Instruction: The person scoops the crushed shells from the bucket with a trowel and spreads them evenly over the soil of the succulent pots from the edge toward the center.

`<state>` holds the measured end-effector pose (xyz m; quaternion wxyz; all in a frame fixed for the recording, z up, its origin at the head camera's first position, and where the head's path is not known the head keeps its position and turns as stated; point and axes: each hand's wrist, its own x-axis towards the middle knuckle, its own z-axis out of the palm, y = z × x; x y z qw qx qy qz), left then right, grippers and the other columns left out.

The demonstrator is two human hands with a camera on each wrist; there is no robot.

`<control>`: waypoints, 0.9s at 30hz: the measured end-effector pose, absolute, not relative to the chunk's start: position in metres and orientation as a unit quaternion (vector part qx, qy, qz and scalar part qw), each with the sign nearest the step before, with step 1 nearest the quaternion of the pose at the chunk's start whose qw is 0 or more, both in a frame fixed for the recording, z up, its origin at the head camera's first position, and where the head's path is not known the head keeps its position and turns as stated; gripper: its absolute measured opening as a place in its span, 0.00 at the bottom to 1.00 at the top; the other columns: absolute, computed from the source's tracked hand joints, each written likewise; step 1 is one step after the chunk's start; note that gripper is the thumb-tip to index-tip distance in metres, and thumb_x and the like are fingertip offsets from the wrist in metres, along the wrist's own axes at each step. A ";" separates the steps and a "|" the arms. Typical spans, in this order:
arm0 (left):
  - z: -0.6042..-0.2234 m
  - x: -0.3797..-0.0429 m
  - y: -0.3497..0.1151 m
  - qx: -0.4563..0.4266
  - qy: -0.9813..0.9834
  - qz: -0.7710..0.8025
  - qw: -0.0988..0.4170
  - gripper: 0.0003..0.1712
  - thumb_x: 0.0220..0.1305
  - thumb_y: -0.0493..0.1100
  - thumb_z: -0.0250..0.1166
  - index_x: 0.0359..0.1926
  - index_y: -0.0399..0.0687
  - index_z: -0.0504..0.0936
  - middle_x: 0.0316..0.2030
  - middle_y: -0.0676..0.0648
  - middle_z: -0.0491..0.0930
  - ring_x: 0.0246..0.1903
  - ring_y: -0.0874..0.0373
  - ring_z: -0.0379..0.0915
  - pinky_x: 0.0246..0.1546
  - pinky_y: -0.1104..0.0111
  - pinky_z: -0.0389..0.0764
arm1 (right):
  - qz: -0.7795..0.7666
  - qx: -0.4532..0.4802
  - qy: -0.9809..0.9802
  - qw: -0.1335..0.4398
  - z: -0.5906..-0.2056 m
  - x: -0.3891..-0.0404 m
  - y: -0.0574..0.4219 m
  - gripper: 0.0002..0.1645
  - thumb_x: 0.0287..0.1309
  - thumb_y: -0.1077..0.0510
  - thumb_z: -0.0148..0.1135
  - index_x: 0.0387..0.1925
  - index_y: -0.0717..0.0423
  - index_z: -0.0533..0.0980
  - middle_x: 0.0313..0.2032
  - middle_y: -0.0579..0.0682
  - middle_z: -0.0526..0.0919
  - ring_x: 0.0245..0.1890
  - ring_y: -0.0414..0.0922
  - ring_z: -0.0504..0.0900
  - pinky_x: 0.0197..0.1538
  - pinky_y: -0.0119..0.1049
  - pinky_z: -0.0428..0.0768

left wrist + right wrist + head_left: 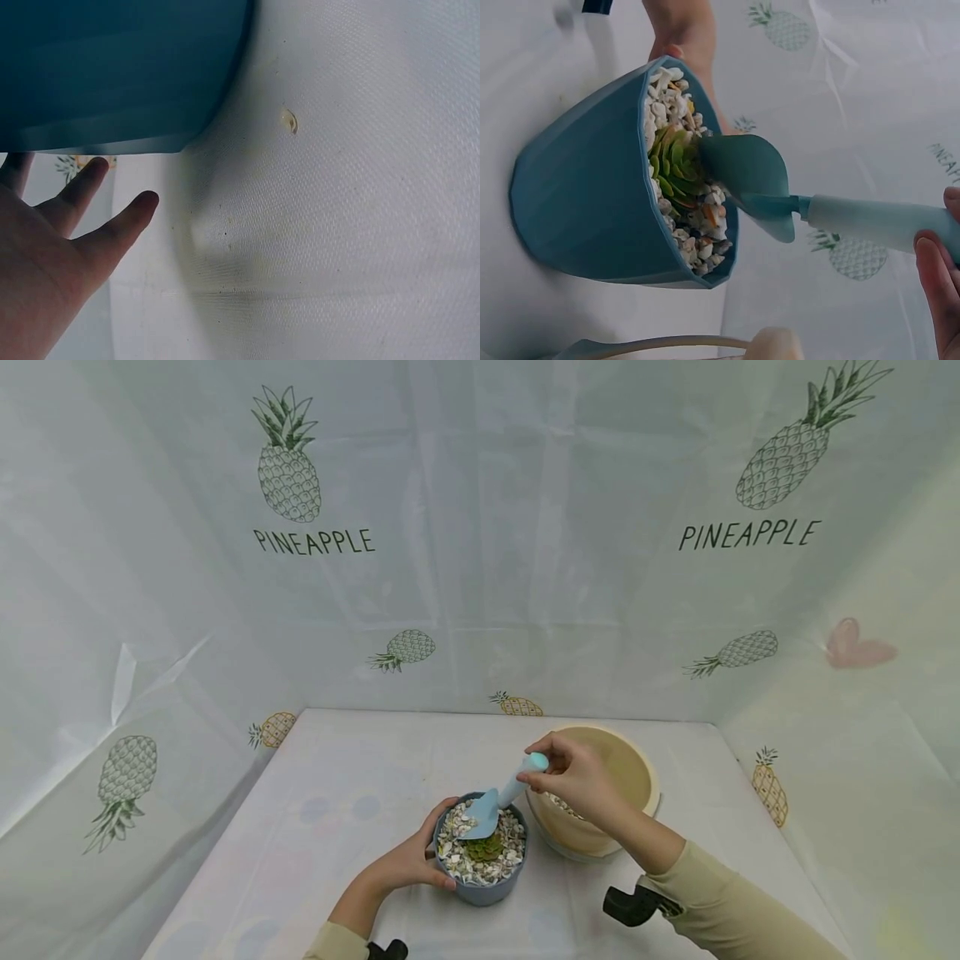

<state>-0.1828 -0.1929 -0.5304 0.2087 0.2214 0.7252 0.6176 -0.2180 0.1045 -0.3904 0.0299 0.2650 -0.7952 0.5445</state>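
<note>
A blue flowerpot [486, 892] stands on the table, holding a small green succulent [484, 847] ringed by pale pebbles [491, 870]. My left hand [408, 862] holds it from the left, thumb at the front and fingers round the far side. In the left wrist view, some fingers [124, 225] stretch out apart from the pot. With fingertips and thumb, my right hand [576, 777] pinches the handle of a light blue trowel [870, 221]. The trowel's blade [480, 816] tilts down over the pebbles beside the succulent; it partly hides the plant.
Right of the flowerpot stands a wide cream pot [637, 768], partly behind my right hand and forearm, with some pebbles [564, 808] inside. A small pale chip [289, 120] lies on the white cloth. Pineapple-printed sheeting [487, 568] hangs behind the table [322, 760] and at its sides.
</note>
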 end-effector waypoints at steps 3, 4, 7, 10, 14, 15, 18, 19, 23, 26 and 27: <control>-0.531 -0.183 -0.192 0.219 0.725 0.618 0.209 0.68 0.48 0.51 0.79 0.76 0.70 0.38 0.75 0.38 0.37 0.71 0.34 0.40 0.61 0.38 0.60 | 0.545 0.263 -0.795 0.042 -0.389 -0.219 0.106 0.15 0.51 0.63 0.74 0.42 0.60 0.79 0.32 0.50 0.82 0.26 0.42 0.83 0.28 0.37 0.83; -0.531 -0.183 -0.192 0.218 0.725 0.618 0.210 0.68 0.48 0.51 0.79 0.76 0.70 0.38 0.75 0.38 0.37 0.71 0.34 0.41 0.61 0.38 0.60 | 0.546 0.262 -0.794 0.046 -0.389 -0.220 0.106 0.15 0.51 0.64 0.74 0.41 0.60 0.79 0.32 0.50 0.82 0.26 0.42 0.82 0.29 0.36 0.83; -0.532 -0.183 -0.192 0.217 0.726 0.618 0.210 0.68 0.48 0.50 0.79 0.76 0.70 0.38 0.75 0.38 0.37 0.71 0.34 0.41 0.62 0.39 0.60 | 0.551 0.259 -0.791 0.048 -0.388 -0.220 0.108 0.15 0.51 0.64 0.74 0.41 0.60 0.79 0.32 0.51 0.82 0.26 0.42 0.83 0.29 0.39 0.84; -0.532 -0.183 -0.193 0.218 0.726 0.618 0.208 0.68 0.48 0.49 0.79 0.76 0.69 0.38 0.75 0.38 0.37 0.71 0.34 0.41 0.62 0.40 0.61 | 0.552 0.260 -0.792 0.039 -0.387 -0.220 0.108 0.17 0.50 0.64 0.74 0.42 0.63 0.79 0.32 0.51 0.82 0.26 0.43 0.83 0.29 0.43 0.84; -0.533 -0.184 -0.193 0.222 0.727 0.617 0.203 0.68 0.48 0.50 0.80 0.77 0.69 0.38 0.75 0.38 0.38 0.71 0.34 0.40 0.61 0.39 0.60 | 0.548 0.259 -0.794 0.039 -0.388 -0.220 0.109 0.17 0.51 0.62 0.74 0.42 0.63 0.79 0.32 0.51 0.83 0.26 0.43 0.83 0.30 0.43 0.84; -0.533 -0.184 -0.194 0.223 0.727 0.617 0.202 0.68 0.48 0.50 0.80 0.76 0.69 0.39 0.75 0.38 0.38 0.71 0.34 0.40 0.61 0.38 0.60 | 0.550 0.258 -0.794 0.040 -0.388 -0.220 0.109 0.16 0.51 0.62 0.74 0.42 0.62 0.79 0.32 0.51 0.83 0.26 0.43 0.83 0.30 0.43 0.84; -0.534 -0.185 -0.194 0.226 0.727 0.616 0.200 0.68 0.48 0.50 0.80 0.76 0.70 0.38 0.75 0.38 0.38 0.71 0.34 0.39 0.61 0.37 0.59 | 0.554 0.254 -0.791 0.040 -0.389 -0.221 0.109 0.16 0.51 0.62 0.74 0.41 0.62 0.79 0.32 0.52 0.82 0.25 0.43 0.83 0.30 0.44 0.84; -0.534 -0.185 -0.194 0.226 0.727 0.616 0.201 0.68 0.48 0.50 0.80 0.76 0.70 0.38 0.75 0.38 0.38 0.72 0.35 0.39 0.61 0.37 0.59 | 0.557 0.254 -0.790 0.038 -0.389 -0.221 0.109 0.16 0.51 0.62 0.74 0.41 0.62 0.79 0.32 0.52 0.82 0.25 0.43 0.83 0.29 0.45 0.84; -0.535 -0.185 -0.194 0.225 0.726 0.617 0.202 0.68 0.48 0.48 0.80 0.76 0.70 0.38 0.75 0.38 0.37 0.72 0.35 0.38 0.62 0.38 0.59 | 0.554 0.260 -0.790 0.038 -0.390 -0.220 0.110 0.18 0.51 0.62 0.74 0.42 0.64 0.79 0.32 0.52 0.82 0.25 0.43 0.83 0.29 0.45 0.84; -0.535 -0.184 -0.194 0.224 0.726 0.618 0.202 0.68 0.48 0.48 0.80 0.76 0.70 0.38 0.75 0.38 0.37 0.72 0.34 0.38 0.62 0.38 0.59 | 0.556 0.260 -0.789 0.041 -0.389 -0.219 0.110 0.18 0.51 0.63 0.74 0.43 0.64 0.79 0.32 0.52 0.82 0.25 0.43 0.83 0.29 0.45 0.84; -0.535 -0.184 -0.194 0.223 0.726 0.618 0.202 0.68 0.48 0.48 0.80 0.76 0.71 0.38 0.75 0.38 0.37 0.72 0.34 0.38 0.62 0.38 0.59 | 0.556 0.260 -0.788 0.041 -0.389 -0.218 0.110 0.18 0.51 0.63 0.74 0.42 0.64 0.79 0.32 0.52 0.82 0.25 0.42 0.83 0.29 0.45 0.84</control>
